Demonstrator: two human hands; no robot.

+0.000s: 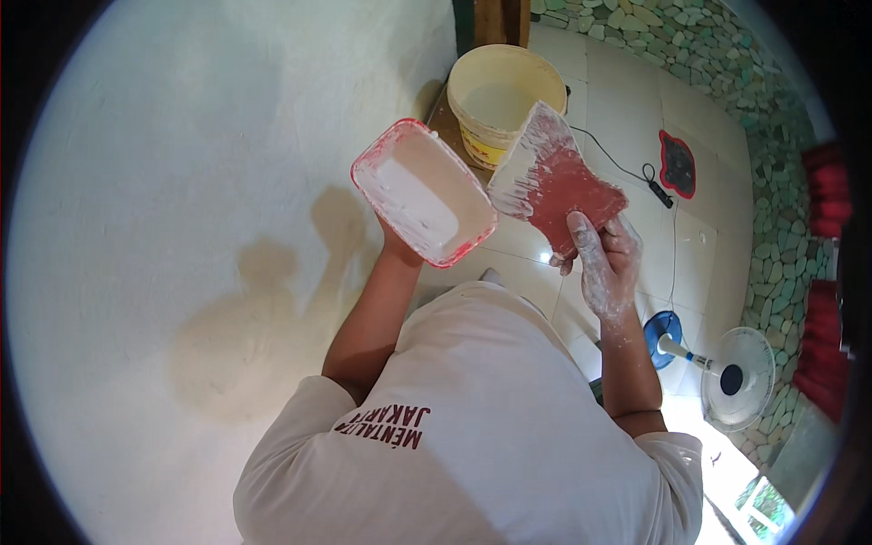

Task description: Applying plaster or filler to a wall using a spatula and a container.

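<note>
My left hand [398, 242] holds up a rectangular red-rimmed plastic tub [464, 248] with wet white plaster inside. Most of its fingers are hidden beneath the tub. In my right hand [607, 268], which is dusted white, is a red plastic plaster spreader [572, 182], pinched between the thumb and fingers. White plaster coats the spreader's far, wide edge, which is tilted upward just right of the tub. Dried smears mark the tub's inner walls.
A large cream bucket [504, 127] stands on the tiled floor ahead. The pale wall [182, 182] rises close on my left. To the right are a black power strip with a cable [659, 193], a dark red-edged mat [677, 163] and a standing fan [738, 380].
</note>
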